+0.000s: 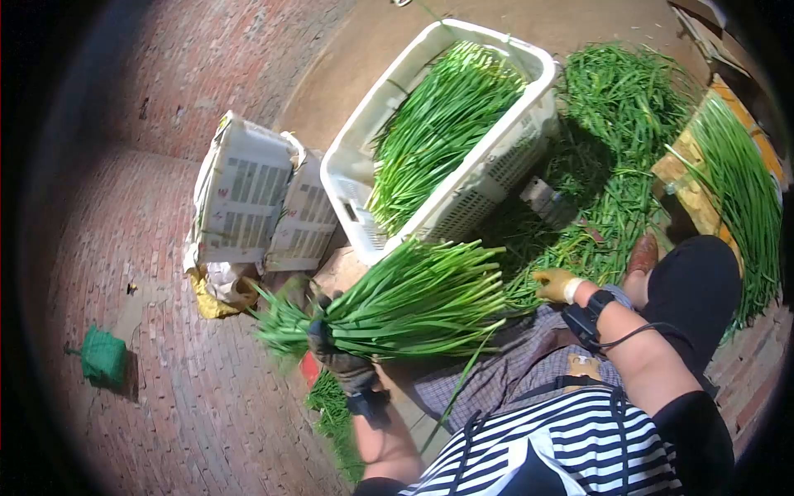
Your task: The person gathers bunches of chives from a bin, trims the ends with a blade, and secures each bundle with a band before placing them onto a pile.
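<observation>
A large bunch of garlic chives (422,306) lies across my lap area, its pale cut ends to the right and leaf tips to the left. My left hand (335,351), in a dark glove, is wrapped round its leafy left part. My right hand (558,286), in a yellow glove, is to the right of the pale ends, apart from the bunch. Its fingers look parted with nothing seen in them. Just beyond the bunch stands a white plastic crate (471,186) holding many green chives (451,124) laid in layers.
Loose green leaves (620,107) are heaped right of the crate. More chives (736,198) rest on a yellow-orange board (703,165) at far right. White printed boxes (248,194) stand left of the crate. A green object (104,357) sits on the brick floor (190,388).
</observation>
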Demonstrator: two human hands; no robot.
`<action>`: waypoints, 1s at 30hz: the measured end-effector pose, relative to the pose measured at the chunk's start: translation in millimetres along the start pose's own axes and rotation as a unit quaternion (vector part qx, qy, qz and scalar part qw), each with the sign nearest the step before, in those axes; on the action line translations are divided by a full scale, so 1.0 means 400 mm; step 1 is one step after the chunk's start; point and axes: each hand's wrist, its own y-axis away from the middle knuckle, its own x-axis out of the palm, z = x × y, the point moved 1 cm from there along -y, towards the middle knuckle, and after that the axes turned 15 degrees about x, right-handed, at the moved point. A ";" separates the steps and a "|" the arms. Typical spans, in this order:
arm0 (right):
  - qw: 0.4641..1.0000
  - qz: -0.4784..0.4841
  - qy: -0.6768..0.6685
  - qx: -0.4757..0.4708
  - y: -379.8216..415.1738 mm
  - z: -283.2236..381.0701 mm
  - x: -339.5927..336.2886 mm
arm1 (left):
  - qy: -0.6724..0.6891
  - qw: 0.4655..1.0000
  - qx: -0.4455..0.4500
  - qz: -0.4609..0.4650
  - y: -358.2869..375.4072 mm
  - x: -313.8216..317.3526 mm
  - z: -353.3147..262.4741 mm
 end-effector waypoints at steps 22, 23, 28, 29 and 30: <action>0.893 0.297 -0.337 0.036 0.099 0.105 -0.133 | -0.543 0.276 0.041 0.792 0.285 0.231 -0.142; 0.906 0.323 -0.272 0.033 0.131 0.128 -0.117 | -0.537 0.274 0.041 0.797 0.292 0.218 -0.145; 0.997 0.031 -0.065 -0.031 0.101 0.130 0.016 | -0.529 0.309 0.037 0.790 0.305 0.151 -0.157; 0.996 -0.065 -0.018 -0.065 0.049 0.091 0.032 | -0.534 0.297 0.045 0.790 0.305 0.142 -0.159; 0.989 -0.081 -0.114 -0.039 0.041 0.079 0.011 | -0.538 0.287 0.054 0.790 0.307 0.131 -0.163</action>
